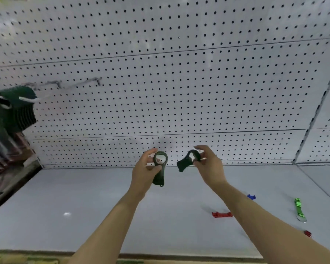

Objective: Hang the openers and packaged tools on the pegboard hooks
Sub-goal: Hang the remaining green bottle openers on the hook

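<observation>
My left hand (144, 171) grips a dark green opener (159, 169) upright, its ring end at the top. My right hand (208, 163) pinches the ring end of a black opener (185, 163), whose handle points left and down. Both are held above the grey shelf (84, 197), in front of the white pegboard (179, 82). Two bare metal hooks (91, 81) stick out of the pegboard at the upper left. Loose on the shelf to the right lie a red opener (222, 214), a green opener (299, 209), a blue opener (251, 197) partly hidden by my right forearm, and a small red piece (308, 233).
Dark green packaged goods (15, 109) hang at the far left, with more packages (2, 147) below them. A vertical upright (312, 119) divides the pegboard at the right. A small white scrap (67, 213) lies on the shelf's left part.
</observation>
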Demonstrator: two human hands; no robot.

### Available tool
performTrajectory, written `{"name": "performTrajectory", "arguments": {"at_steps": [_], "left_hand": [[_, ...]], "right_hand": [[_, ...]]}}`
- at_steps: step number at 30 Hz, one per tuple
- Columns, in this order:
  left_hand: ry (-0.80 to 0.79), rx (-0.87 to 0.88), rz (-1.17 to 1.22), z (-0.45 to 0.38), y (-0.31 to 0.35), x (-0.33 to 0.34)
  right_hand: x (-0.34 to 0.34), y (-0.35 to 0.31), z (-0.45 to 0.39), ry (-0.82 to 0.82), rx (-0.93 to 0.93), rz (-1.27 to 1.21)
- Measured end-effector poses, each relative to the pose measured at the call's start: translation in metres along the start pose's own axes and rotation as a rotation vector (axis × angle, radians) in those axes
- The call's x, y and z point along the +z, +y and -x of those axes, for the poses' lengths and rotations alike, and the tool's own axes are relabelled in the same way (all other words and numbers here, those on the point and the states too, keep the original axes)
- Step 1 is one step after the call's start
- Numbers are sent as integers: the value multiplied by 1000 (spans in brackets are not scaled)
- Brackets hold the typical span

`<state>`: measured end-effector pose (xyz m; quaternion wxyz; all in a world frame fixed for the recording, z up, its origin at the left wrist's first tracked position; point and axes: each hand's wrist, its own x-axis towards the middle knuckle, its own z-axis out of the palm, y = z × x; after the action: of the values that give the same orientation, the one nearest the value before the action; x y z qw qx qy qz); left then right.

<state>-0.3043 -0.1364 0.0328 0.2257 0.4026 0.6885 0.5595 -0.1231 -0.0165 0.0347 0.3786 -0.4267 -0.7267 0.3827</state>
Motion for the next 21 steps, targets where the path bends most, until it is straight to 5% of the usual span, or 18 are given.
{"name": "performTrajectory", "arguments": {"at_steps": [12, 21], "left_hand": [[-19, 160, 144, 23, 37, -156], [131, 244, 242, 51, 52, -222]], "right_hand": [[92, -129, 60, 123, 1, -550], [128, -199, 90, 4, -114, -607]]}}
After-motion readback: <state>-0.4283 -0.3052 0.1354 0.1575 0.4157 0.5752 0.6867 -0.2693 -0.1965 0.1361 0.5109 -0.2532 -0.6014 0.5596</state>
